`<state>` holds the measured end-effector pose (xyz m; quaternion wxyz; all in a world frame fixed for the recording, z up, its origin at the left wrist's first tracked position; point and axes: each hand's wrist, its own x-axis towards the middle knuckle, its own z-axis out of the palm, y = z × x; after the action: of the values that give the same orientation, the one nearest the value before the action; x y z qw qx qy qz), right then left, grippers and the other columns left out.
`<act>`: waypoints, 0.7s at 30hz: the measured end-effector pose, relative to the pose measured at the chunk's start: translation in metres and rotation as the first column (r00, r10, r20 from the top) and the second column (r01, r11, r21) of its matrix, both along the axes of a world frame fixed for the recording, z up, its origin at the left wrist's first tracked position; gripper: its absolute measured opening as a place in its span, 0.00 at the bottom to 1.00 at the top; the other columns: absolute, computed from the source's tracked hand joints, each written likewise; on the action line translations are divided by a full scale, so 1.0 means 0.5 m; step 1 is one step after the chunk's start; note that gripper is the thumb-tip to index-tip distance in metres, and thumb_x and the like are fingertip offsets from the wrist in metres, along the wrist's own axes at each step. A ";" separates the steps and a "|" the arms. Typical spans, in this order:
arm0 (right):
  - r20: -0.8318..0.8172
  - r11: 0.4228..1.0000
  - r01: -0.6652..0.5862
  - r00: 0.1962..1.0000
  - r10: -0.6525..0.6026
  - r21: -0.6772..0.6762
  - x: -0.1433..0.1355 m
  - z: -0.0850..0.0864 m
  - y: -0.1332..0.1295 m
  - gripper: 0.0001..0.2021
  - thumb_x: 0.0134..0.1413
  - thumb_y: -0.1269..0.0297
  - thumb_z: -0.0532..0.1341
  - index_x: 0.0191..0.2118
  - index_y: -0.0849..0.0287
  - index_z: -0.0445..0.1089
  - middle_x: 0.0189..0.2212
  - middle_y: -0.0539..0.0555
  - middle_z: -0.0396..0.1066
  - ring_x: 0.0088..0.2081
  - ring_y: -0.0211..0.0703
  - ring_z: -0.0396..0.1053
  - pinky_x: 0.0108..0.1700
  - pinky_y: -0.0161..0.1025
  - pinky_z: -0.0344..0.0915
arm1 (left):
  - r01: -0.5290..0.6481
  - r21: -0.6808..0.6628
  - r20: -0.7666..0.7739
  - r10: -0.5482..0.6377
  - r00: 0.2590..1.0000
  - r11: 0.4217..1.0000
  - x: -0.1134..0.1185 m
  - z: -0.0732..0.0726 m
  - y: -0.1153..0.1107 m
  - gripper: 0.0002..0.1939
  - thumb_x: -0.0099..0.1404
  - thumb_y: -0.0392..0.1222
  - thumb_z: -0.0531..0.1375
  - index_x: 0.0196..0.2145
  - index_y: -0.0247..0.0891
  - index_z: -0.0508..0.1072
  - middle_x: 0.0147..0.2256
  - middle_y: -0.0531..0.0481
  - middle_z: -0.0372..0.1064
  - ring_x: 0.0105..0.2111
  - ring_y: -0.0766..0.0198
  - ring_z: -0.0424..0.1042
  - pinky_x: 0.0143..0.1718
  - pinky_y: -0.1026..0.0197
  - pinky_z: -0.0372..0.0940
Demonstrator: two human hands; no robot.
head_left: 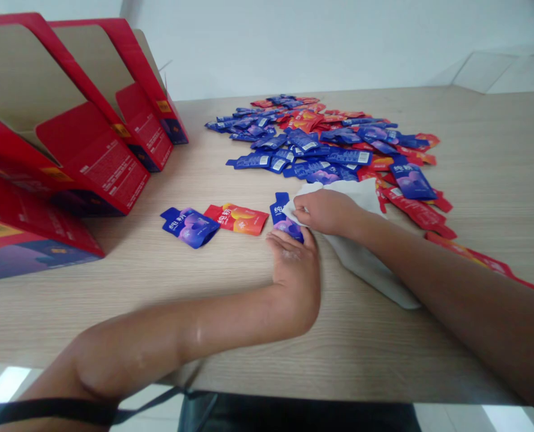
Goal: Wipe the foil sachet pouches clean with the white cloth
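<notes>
A blue spouted pouch [279, 209] with purple fruit printed on it lies flat on the table. My left hand [296, 261] holds its lower edge down, with the fingers resting on it. My right hand [327, 210] is closed round a bunched white cloth [357, 255], and a corner of the cloth touches the pouch's face. The rest of the cloth spreads on the table beneath my right wrist. Left of my hands lie a red and orange pouch [244, 219] and another blue pouch [190, 227], their ends overlapping slightly.
A loose heap of blue and red pouches [305, 141] spreads across the back of the table [195, 348]. Several stray red pouches [420, 213] trail off to the right. Red cardboard boxes [100, 156] with raised flaps stand at the left. A white wall [316, 48] rises behind.
</notes>
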<state>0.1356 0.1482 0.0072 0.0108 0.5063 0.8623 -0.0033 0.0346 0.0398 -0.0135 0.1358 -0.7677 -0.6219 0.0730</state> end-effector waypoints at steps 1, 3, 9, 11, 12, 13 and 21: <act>0.016 1.000 0.020 1.000 -0.020 0.010 0.003 -0.001 0.003 0.16 0.60 0.59 0.49 0.37 0.59 0.73 0.36 0.59 0.76 0.35 0.45 0.70 0.28 0.38 0.46 | 0.006 0.002 -0.009 -0.006 1.000 1.000 0.000 -0.001 0.000 0.28 0.67 0.23 0.43 0.62 0.32 0.61 0.50 0.23 0.71 0.48 0.48 0.75 0.46 0.45 0.67; 0.039 0.998 0.053 0.998 -0.054 0.024 0.008 -0.005 0.009 0.17 0.61 0.59 0.49 0.39 0.60 0.73 0.37 0.60 0.77 0.36 0.46 0.71 0.28 0.38 0.47 | 0.014 0.002 -0.027 -0.013 1.000 1.000 0.000 -0.001 0.000 0.28 0.67 0.23 0.43 0.62 0.32 0.60 0.50 0.23 0.71 0.49 0.48 0.75 0.45 0.45 0.68; -0.046 0.994 0.055 0.998 -0.051 0.091 0.010 0.004 0.007 0.17 0.61 0.58 0.49 0.37 0.59 0.73 0.35 0.59 0.76 0.33 0.45 0.69 0.28 0.38 0.46 | 0.009 -0.014 0.029 -0.008 1.000 1.000 -0.001 0.000 0.001 0.27 0.68 0.24 0.43 0.62 0.29 0.60 0.50 0.18 0.69 0.50 0.44 0.74 0.47 0.44 0.68; -0.103 0.994 0.006 0.995 0.005 0.109 0.003 0.013 -0.003 0.17 0.61 0.58 0.49 0.36 0.59 0.72 0.33 0.58 0.76 0.32 0.43 0.67 0.29 0.38 0.47 | 0.006 -0.017 0.084 -0.005 0.996 1.000 -0.001 0.002 0.001 0.27 0.67 0.24 0.43 0.62 0.29 0.61 0.51 0.18 0.69 0.50 0.44 0.73 0.47 0.42 0.68; -0.124 0.994 -0.031 0.991 0.044 0.105 -0.001 0.016 -0.008 0.16 0.61 0.58 0.49 0.36 0.59 0.72 0.32 0.57 0.76 0.31 0.42 0.67 0.29 0.38 0.47 | 0.001 -0.017 0.114 0.001 0.993 1.000 -0.001 0.004 0.000 0.26 0.67 0.23 0.43 0.61 0.29 0.62 0.51 0.18 0.69 0.50 0.44 0.73 0.46 0.42 0.68; -0.133 0.994 -0.071 0.988 0.082 0.085 -0.005 0.019 -0.014 0.16 0.61 0.58 0.50 0.35 0.59 0.72 0.31 0.56 0.75 0.31 0.42 0.66 0.29 0.38 0.47 | -0.004 -0.019 0.139 0.007 0.990 1.000 -0.001 0.005 0.000 0.26 0.67 0.23 0.43 0.60 0.28 0.63 0.51 0.19 0.69 0.50 0.44 0.73 0.46 0.41 0.68; -0.106 0.990 -0.126 0.987 0.118 -0.064 -0.016 0.003 -0.021 0.15 0.59 0.57 0.51 0.31 0.58 0.71 0.27 0.53 0.72 0.28 0.39 0.62 0.28 0.36 0.45 | 0.011 -0.036 0.015 -0.010 1.000 0.999 -0.001 0.006 0.001 0.24 0.68 0.24 0.42 0.58 0.23 0.64 0.51 0.17 0.68 0.50 0.45 0.73 0.48 0.43 0.66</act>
<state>0.1278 0.1378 0.0087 -0.0154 0.4510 0.8905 -0.0589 0.0343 0.0401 -0.0104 0.1176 -0.7739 -0.6175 0.0776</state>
